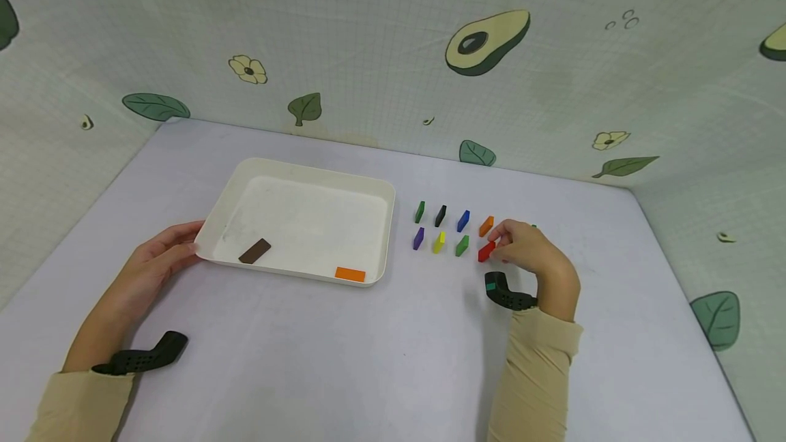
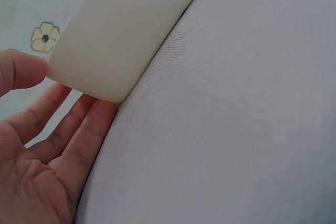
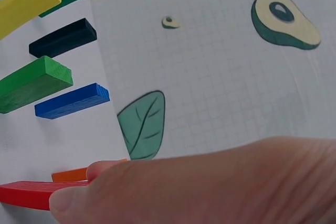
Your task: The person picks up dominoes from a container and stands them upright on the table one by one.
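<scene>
My left hand (image 1: 153, 261) holds the near-left corner of a white tray (image 1: 319, 173). In the left wrist view the thumb meets the rim and the fingers lie against the outer wall (image 2: 121, 35). A brown block (image 1: 254, 251) and an orange block (image 1: 350, 274) lie in the tray along its near side. To the right, my right hand (image 1: 531, 247) pinches a red block (image 1: 486, 252) between thumb and fingers. The right wrist view shows the thumb on the red block's end, with an orange block (image 3: 68, 174) just behind it.
Several upright blocks stand in two rows between tray and right hand, among them black (image 1: 440, 216), blue (image 1: 463, 221), purple (image 1: 418, 239), yellow (image 1: 439, 243) and green (image 1: 462, 245). Another green piece (image 1: 533, 226) peeks out behind the right hand. A patterned cloth (image 1: 368, 53) backs the table.
</scene>
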The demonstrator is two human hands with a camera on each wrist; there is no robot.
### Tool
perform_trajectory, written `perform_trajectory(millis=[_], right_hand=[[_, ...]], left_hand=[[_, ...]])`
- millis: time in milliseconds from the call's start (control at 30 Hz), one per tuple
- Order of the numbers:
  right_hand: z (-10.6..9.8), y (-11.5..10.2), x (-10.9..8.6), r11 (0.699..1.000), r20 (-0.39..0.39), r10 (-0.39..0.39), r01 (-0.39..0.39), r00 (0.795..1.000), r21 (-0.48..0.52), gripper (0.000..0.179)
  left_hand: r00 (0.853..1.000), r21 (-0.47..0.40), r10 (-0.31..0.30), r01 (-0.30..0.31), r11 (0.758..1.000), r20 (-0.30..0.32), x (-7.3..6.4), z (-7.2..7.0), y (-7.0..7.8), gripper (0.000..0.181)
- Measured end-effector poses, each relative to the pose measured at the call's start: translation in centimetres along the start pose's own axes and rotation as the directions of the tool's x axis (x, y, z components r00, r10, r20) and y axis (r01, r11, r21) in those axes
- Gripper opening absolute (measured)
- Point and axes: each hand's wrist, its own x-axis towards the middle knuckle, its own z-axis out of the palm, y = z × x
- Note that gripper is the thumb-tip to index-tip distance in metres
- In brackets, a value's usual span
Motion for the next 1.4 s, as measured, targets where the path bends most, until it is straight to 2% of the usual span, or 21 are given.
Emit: perform_trajectory(millis=[400,733,1000,1200,1400], right_hand=[[0.0,0.3,0.3,1.000,0.035,-0.001,0.002,0.999,-0.024,0.032],[-0.1,0.4,0.4,1.000,0.042,-0.012,0.012,0.999,-0.011,0.032],[-0.3,0.3,0.0,0.999,0.041,-0.039,0.040,0.998,-0.007,0.035],[-0.7,-0.2,-0.7,0.999,0.005,-0.030,0.030,1.000,-0.019,0.039],[-0.9,-1.7,-1.8,0.996,-0.094,-0.075,0.071,0.993,-0.049,0.036]], left_hand=[[1.000,0.008,-0.005,0.005,1.000,0.001,0.0,0.0,0.1,0.042],[1.000,0.057,-0.017,0.017,0.998,-0.004,0.2,0.0,0.1,0.043],[1.000,0.048,-0.009,0.009,0.999,-0.002,0.2,0.0,0.1,0.043],[1.000,0.005,0.007,-0.007,1.000,0.014,0.2,-0.1,-0.1,0.040],[1.000,0.015,-0.004,0.004,1.000,0.002,0.1,-0.1,0.0,0.041]])
